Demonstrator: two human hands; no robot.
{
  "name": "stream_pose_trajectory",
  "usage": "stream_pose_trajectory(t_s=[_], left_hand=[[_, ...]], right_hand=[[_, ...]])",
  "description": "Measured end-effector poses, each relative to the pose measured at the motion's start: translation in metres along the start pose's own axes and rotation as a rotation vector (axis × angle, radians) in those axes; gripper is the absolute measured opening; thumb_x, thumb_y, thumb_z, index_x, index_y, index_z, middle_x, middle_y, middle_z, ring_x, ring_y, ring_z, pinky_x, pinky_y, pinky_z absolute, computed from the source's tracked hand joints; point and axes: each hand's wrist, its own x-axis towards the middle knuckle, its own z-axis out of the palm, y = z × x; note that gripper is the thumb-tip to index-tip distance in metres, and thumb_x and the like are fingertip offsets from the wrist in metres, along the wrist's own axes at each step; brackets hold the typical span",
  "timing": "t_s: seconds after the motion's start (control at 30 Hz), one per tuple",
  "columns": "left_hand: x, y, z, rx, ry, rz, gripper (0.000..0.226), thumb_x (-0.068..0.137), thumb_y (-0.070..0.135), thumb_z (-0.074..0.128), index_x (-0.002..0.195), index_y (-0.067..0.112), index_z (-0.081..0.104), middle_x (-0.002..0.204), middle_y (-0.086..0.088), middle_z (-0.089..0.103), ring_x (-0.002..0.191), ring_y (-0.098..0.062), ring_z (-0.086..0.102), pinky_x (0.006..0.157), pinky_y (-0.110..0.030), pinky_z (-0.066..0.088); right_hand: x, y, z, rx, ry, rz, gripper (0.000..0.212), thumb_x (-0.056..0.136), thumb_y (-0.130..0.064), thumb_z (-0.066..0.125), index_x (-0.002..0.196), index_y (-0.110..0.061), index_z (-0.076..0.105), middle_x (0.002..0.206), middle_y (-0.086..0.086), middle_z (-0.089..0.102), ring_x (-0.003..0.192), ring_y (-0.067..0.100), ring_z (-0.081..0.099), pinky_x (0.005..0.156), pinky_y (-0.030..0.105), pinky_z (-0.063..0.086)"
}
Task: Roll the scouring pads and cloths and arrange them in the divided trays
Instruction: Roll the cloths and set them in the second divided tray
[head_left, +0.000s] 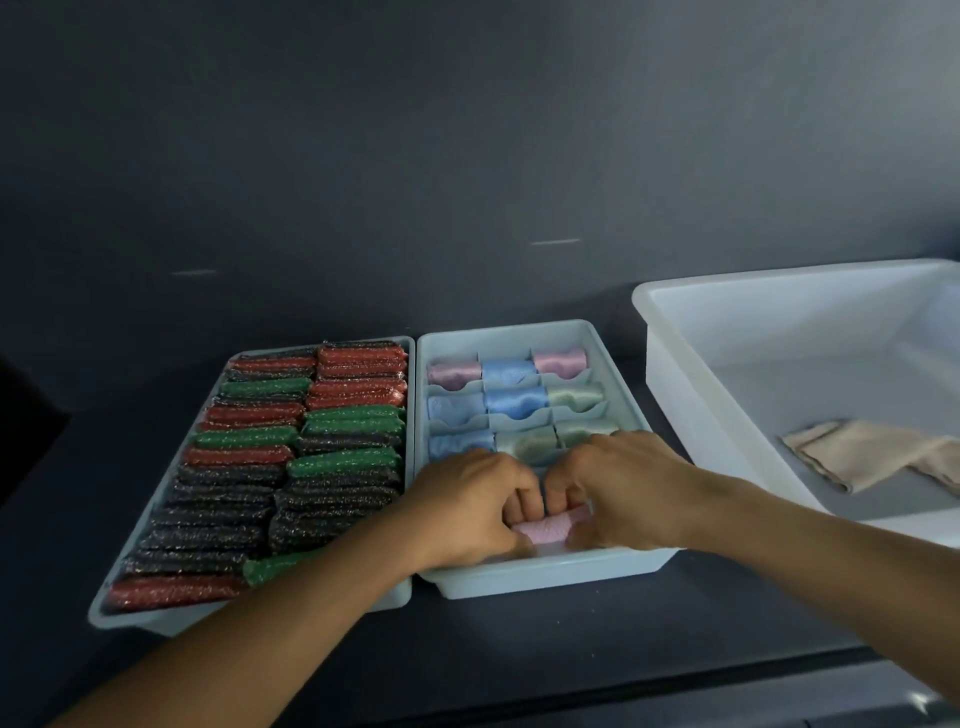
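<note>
Left hand (467, 512) – fingers curled on soft pink rolled cloth (548, 527) | right hand (621, 491) – likewise gripping it | pale blue divided plastic tray (545, 579)

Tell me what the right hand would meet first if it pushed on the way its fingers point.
The pink rolled cloth: the right hand curls its fingers onto it in the divided tray. Beyond it, probably the left hand, though depth is unclear.

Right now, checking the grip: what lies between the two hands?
A pink roll, pinched by left hand and right hand, in the near row of the cloth tray; head view shows it.
</note>
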Motion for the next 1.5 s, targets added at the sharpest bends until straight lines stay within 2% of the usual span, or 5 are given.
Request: stream_pose_trajectory(t_s=[0.53, 0.8, 1.03, 1.23, 1.5], left_hand=[[-0.002, -0.009, -0.020, -0.182, 0.149, -0.090, 0.015, 0.088, 0.030, 0.070, 0.103, 0.028, 0.070, 0.095, 0.016, 0.069, 0.087, 0.001, 0.063, 0.086, -0.029, 0.053], [0.044, 0.055, -0.016, -0.436, 0.304, 0.076, 0.009, 0.089, 0.023, 0.069, 0.096, 0.021, 0.073, 0.086, 0.012, 0.071, 0.079, 0.003, 0.064, 0.077, -0.015, 0.049], [0.077, 0.110, -0.007, -0.698, 0.302, 0.097, 0.009, 0.091, 0.020, 0.066, 0.097, 0.018, 0.073, 0.089, 0.003, 0.075, 0.075, 0.000, 0.065, 0.069, -0.010, 0.048], [0.088, 0.118, -0.007, -0.757, 0.324, 0.055, 0.009, 0.093, 0.020, 0.062, 0.093, 0.019, 0.071, 0.085, 0.002, 0.075, 0.074, -0.004, 0.065, 0.070, -0.013, 0.049], [0.091, 0.125, -0.021, -0.774, 0.380, 0.128, 0.022, 0.090, 0.028, 0.069, 0.110, 0.020, 0.068, 0.104, 0.007, 0.071, 0.099, -0.001, 0.065, 0.089, -0.015, 0.050]], right_hand=[[0.010, 0.011, 0.005, 0.155, -0.197, -0.107, 0.011, 0.084, -0.020, 0.059, 0.083, -0.014, 0.069, 0.076, 0.000, 0.068, 0.065, 0.017, 0.059, 0.066, 0.030, 0.048], [-0.052, 0.102, -0.032, 0.626, 0.541, 0.176, 0.015, 0.080, -0.010, 0.072, 0.071, -0.022, 0.070, 0.064, -0.006, 0.068, 0.058, 0.006, 0.062, 0.061, 0.015, 0.048], [-0.084, 0.231, -0.007, 0.012, -0.199, 0.609, 0.043, 0.076, -0.012, 0.064, 0.112, -0.034, 0.055, 0.111, -0.013, 0.050, 0.100, 0.017, 0.056, 0.087, 0.032, 0.050], [-0.080, 0.233, 0.003, -0.115, -0.384, 0.550, 0.017, 0.070, -0.020, 0.056, 0.086, -0.020, 0.058, 0.080, -0.008, 0.053, 0.064, 0.013, 0.048, 0.055, 0.016, 0.040], [-0.087, 0.205, -0.056, 0.532, 0.514, 0.353, 0.022, 0.076, -0.025, 0.079, 0.079, -0.006, 0.068, 0.081, 0.005, 0.064, 0.074, 0.013, 0.056, 0.062, 0.015, 0.038]])
